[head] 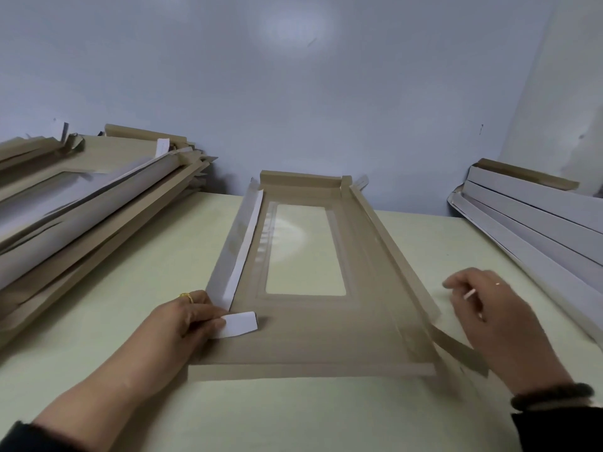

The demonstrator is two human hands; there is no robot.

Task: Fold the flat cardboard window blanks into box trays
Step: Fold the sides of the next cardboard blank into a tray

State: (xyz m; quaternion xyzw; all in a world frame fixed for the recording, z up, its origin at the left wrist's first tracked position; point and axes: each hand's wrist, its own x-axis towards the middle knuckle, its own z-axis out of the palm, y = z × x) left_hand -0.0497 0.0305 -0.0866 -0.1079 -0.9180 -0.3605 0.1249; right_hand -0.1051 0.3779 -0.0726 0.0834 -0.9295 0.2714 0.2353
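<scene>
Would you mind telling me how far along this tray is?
Done: the far end wall stands up, and the left side wall is raised. In hand: the left hand has its grip on the near-left corner tab; the right hand hovers by the right side wall. Left: the near end flap lies flat.

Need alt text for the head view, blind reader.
A partly folded cardboard window blank lies on a pale table; the left hand pinches its white corner tab, the right hand hovers beside its right wall.

Window blank (303, 340) mid-table (326, 419), flat blanks stack (98, 203) left, folded trays (538, 223) right, against the wall (293, 93).
</scene>
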